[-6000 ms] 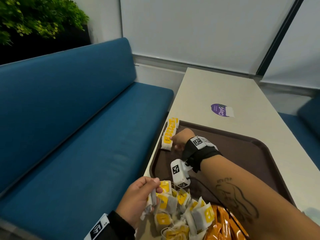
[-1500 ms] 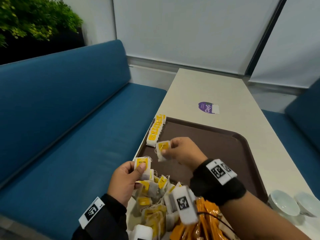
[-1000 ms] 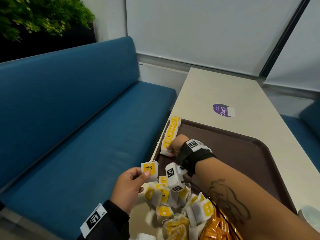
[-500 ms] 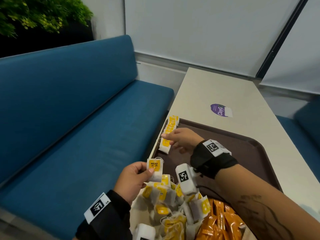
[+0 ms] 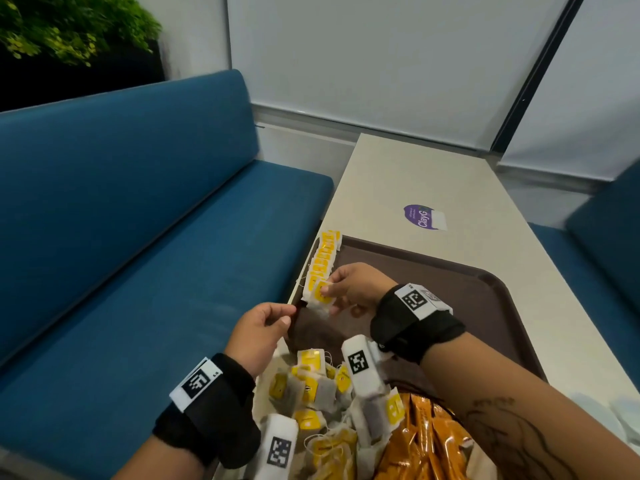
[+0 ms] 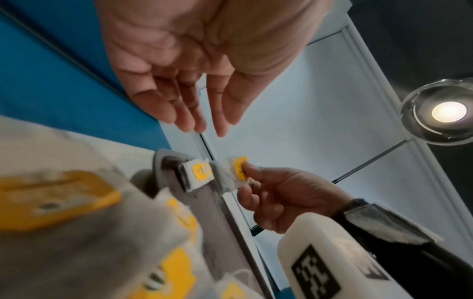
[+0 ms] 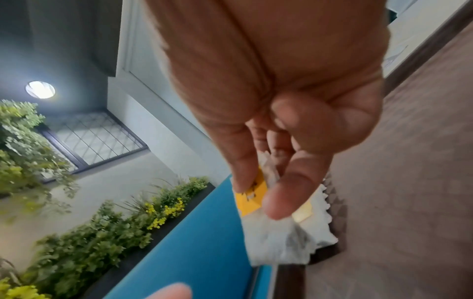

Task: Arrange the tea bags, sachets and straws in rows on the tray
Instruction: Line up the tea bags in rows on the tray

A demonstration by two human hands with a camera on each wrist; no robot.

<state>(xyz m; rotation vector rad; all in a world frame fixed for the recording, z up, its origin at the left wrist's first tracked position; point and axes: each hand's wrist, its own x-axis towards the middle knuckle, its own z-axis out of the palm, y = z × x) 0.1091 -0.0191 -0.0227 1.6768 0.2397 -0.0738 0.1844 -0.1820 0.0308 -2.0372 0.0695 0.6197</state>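
Note:
My right hand (image 5: 323, 296) pinches a white tea bag (image 5: 316, 299) with a yellow tag between thumb and fingers, just at the near end of the row of tea bags (image 5: 323, 258) along the left edge of the brown tray (image 5: 467, 306). In the left wrist view the right hand (image 6: 246, 172) holds the tea bag (image 6: 227, 180) beside the row's last bag (image 6: 199, 174). The right wrist view shows the pinched tea bag (image 7: 249, 204). My left hand (image 5: 289, 313) hovers close by, holding nothing, fingers relaxed (image 6: 202, 121). A loose pile of tea bags (image 5: 311, 386) and orange sachets (image 5: 422, 438) lies near me.
The tray sits on a pale table (image 5: 433, 174) bearing a purple sticker (image 5: 424, 217). A blue bench (image 5: 138, 237) runs along the left, close to the tray's edge. Most of the tray's brown floor to the right of the row is bare. No straws show.
Half a second ago my left hand held a yellow-tagged tea bag while the right touched the row. Now the right hand pinches a bag and the left is empty beside it.

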